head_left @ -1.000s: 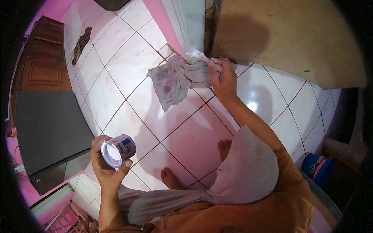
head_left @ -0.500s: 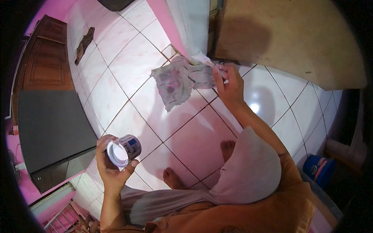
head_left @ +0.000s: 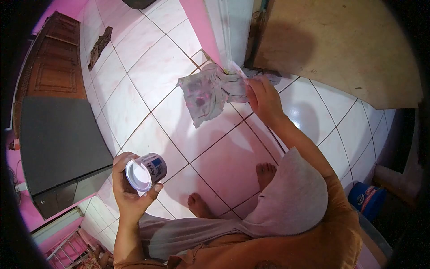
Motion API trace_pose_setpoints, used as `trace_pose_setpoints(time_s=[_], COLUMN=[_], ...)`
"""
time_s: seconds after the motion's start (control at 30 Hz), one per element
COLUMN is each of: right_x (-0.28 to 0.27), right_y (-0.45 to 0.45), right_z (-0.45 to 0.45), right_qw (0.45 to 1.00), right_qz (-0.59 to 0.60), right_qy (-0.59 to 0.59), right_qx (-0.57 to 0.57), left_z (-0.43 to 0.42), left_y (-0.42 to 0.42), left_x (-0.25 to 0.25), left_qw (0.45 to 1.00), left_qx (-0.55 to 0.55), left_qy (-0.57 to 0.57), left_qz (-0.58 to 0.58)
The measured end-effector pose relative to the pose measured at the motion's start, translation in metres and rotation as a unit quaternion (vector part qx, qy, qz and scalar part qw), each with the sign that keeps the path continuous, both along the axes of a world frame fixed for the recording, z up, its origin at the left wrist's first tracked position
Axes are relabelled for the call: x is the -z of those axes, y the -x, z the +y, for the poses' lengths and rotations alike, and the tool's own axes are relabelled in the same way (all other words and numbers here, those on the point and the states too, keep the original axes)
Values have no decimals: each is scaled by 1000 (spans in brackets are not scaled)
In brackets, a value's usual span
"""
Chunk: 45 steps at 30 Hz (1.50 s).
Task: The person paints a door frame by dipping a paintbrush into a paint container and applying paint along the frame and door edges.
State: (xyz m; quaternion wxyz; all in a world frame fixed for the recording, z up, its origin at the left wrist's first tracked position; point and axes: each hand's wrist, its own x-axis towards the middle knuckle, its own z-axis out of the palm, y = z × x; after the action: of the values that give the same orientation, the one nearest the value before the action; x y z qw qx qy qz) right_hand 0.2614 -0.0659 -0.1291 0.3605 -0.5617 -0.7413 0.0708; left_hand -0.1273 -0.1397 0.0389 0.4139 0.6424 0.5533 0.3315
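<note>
Small white plastic paint tub (head_left: 157,167) in the left hand (head_left: 129,197), slim white brush (head_left: 238,71) in the right hand (head_left: 266,101).
The left hand grips the tub around its side, above the white tiled floor (head_left: 215,150), its open mouth tipped toward the camera and white showing inside; the right hand pinches the brush, bristles at the foot of the pale upright door post (head_left: 232,31), though whether they touch it I cannot tell; a crumpled grey cloth with pink stains (head_left: 201,96) lies on the floor beneath the brush, near a broad tan wooden panel (head_left: 331,51).
</note>
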Motion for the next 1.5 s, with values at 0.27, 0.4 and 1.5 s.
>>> trace_pose_setpoints(time_s=[0.27,0.4,1.5], right_x=[24,-7,53], right_y=[7,9,4], right_z=[2,6,-1], right_qw=[998,998,931], right_qz=[-69,-19,288], right_qy=[9,-65,86], right_qx=[-11,-4,210], left_z=[2,2,-1], left_y=[-1,1,-16], left_x=[-1,0,-1], left_qw=[1000,1000,1000], left_qx=[-7,1,-3], left_qy=[3,1,16], left_qz=[-7,1,-13])
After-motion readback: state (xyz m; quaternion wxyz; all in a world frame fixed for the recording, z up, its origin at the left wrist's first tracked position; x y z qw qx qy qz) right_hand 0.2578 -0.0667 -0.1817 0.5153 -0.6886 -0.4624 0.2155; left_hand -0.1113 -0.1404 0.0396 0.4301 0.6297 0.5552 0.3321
